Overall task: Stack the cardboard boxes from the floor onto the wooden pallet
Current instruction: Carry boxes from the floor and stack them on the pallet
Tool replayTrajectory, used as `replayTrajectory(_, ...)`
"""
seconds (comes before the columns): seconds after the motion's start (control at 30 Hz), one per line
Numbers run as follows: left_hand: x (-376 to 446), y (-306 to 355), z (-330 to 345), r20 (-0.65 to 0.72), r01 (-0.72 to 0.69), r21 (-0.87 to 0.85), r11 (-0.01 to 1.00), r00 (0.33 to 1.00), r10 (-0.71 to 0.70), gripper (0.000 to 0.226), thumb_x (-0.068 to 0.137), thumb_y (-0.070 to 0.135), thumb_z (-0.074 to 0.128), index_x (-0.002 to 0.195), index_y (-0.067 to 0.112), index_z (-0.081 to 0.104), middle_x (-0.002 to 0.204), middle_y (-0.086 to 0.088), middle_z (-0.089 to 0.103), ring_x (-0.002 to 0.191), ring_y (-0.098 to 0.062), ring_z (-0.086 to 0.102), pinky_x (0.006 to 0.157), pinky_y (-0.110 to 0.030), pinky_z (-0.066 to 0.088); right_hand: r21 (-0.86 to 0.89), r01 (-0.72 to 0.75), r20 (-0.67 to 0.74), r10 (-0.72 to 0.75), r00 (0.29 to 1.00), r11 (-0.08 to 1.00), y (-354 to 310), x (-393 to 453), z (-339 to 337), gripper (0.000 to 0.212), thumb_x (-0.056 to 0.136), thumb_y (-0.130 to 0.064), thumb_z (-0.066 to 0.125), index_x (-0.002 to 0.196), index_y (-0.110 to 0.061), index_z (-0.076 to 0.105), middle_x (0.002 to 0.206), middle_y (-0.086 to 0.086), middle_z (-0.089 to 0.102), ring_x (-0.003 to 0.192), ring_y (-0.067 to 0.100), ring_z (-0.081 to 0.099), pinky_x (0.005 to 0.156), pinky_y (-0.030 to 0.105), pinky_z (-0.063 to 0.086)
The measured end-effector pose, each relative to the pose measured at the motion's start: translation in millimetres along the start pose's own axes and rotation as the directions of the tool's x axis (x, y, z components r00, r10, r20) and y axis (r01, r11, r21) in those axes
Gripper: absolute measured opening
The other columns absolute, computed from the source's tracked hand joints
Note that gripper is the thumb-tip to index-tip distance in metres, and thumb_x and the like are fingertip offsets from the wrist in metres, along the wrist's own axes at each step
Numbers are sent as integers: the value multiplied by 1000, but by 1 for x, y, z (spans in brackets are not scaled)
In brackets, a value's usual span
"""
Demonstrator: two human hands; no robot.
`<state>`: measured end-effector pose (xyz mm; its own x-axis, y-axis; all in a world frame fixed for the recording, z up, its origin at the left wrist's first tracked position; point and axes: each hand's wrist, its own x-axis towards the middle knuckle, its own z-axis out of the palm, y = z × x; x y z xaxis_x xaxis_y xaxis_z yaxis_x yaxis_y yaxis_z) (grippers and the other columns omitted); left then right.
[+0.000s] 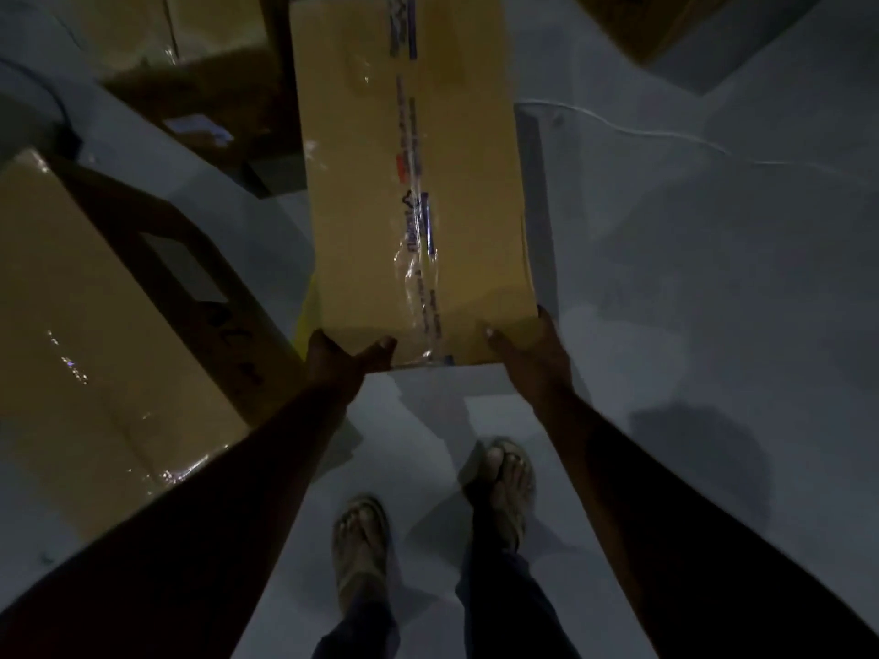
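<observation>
A long brown cardboard box (409, 183) sealed with printed clear tape hangs above the pale floor in front of me. My left hand (340, 356) grips its near left corner, thumb lying on the top face. My right hand (532, 351) grips the near right corner, thumb on top, fingers hidden under the box. The scene is dim, and no wooden pallet is visible.
A large taped cardboard box (95, 335) stands on the floor at my left. More boxes (190, 49) sit at the far left, and another box (666, 21) at the top right. A thin white cord (666, 133) crosses the floor. My sandalled feet (428, 525) are below.
</observation>
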<state>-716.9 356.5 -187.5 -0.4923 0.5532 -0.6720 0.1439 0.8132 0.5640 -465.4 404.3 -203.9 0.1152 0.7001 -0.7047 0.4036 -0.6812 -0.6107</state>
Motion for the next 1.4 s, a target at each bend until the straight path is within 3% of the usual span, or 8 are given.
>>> replayTrajectory(0.1, -5, 3, -19, 51, -106, -26, 994, 993, 107, 84, 64, 39, 95, 133, 6, 60, 124, -8, 70, 112, -28, 68, 77, -24, 58, 229, 48, 37, -58, 998, 972, 0, -4, -9, 72, 75, -50, 88, 138, -29, 60, 133, 0, 69, 109, 5, 68, 100, 39, 57)
replayTrajectory(0.27, -82, 44, -79, 191, -229, -151, 962, 948, 255, 39, 83, 31, 84, 119, 24, 72, 117, 1, 75, 110, -21, 71, 87, -37, 59, 301, 171, -46, -165, 985, 938, -51, -99, -48, 58, 88, -35, 81, 142, -35, 58, 128, -15, 70, 119, 7, 66, 101, 32, 55)
replayTrajectory(0.4, -176, 79, -136, 269, -153, -142, 978, 945, 187, 65, 80, 53, 82, 129, 17, 59, 131, -6, 65, 121, -26, 63, 93, -52, 56, 352, 135, -95, -108, 990, 926, -88, -231, -98, 48, 96, -28, 72, 142, -26, 59, 124, -9, 73, 111, 8, 71, 90, 27, 59)
replayTrajectory(0.67, -388, 126, -215, 539, -366, -34, 930, 777, 326, 42, 86, 41, 80, 116, 17, 64, 108, 1, 73, 99, -13, 71, 77, -31, 53, 496, 84, -396, 139, 908, 864, -78, -551, -155, 46, 93, -39, 74, 136, -29, 62, 116, -17, 72, 102, 7, 73, 91, 37, 62)
replayTrajectory(0.77, -463, 133, -222, 604, -475, -23, 880, 695, 391, 37, 88, 36, 78, 115, 27, 54, 111, 10, 65, 100, -9, 66, 80, -31, 55, 555, 135, -535, 228, 813, 821, -65, -645, -167, 48, 93, -40, 73, 137, -27, 60, 114, -13, 72, 100, 11, 72, 88, 39, 63)
replayTrajectory(0.93, -581, 122, -206, 769, -658, 38, 752, 500, 399, 48, 91, 38, 74, 126, 15, 51, 116, 0, 64, 101, -16, 65, 76, -29, 52, 591, 169, -745, 453, 489, 789, -13, -772, -178, 58, 90, -54, 71, 141, -27, 59, 121, -4, 70, 104, 17, 68, 92, 40, 58)
replayTrajectory(1.13, -729, 38, -146, 903, -812, 14, 584, 262, 342, 49, 90, 43, 73, 124, 14, 51, 114, 1, 62, 106, -21, 61, 82, -33, 48, 677, 319, -735, 632, 246, 664, 129, -922, -170, 57, 81, -58, 74, 130, -29, 67, 108, -3, 76, 94, 18, 73, 84, 47, 62)
replayTrajectory(1.4, -952, -155, -102, 990, -854, -30, 519, 48, 136, 52, 89, 43, 74, 125, 14, 50, 116, -3, 64, 97, -13, 65, 68, -26, 53, 727, 467, -590, 806, 51, 503, 328, -1138, -132, 47, 86, -48, 77, 128, -30, 69, 105, -7, 77, 93, 14, 74, 84, 47, 63)
